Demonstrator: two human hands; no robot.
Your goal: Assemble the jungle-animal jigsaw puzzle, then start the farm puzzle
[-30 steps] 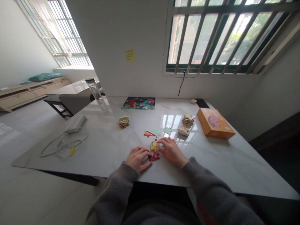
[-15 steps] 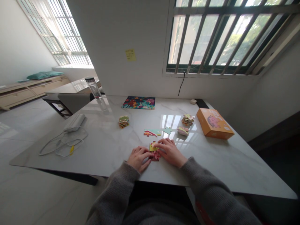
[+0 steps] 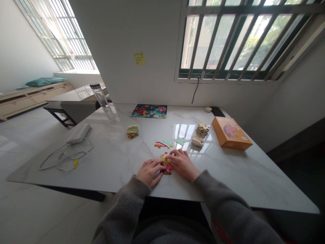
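Yellow puzzle piece (image 3: 165,156) and red-pink puzzle piece (image 3: 167,168), between your two hands on the white marbled table (image 3: 114,162), near its front edge. The yellow piece lies directly beyond the red-pink one; they appear to touch, but whether their tabs interlock cannot be made out.

Your left hand (image 3: 150,172) rests at the left side of the red-pink piece, its fingers bent and close together, the index finger reaching the piece and the thumb set apart nearer you. Your right hand (image 3: 183,164) arches from the other side, index finger at the yellow piece and the remaining fingers slightly spread; whether thumb and finger pinch it, you cannot tell from this angle.

Just beyond your hands lies a flat strip of puzzle (image 3: 164,143), with a pale green piece (image 3: 180,141) at its right. Farther right are a low pile (image 3: 197,142) and, behind it, a taller pile (image 3: 202,129), both near the orange box (image 3: 231,133). To your left stands another stack of pieces (image 3: 132,132). Toward the wall lies a colourful picture sheet (image 3: 149,111); a clear bottle (image 3: 99,95) with a dark cap stands at the far left.
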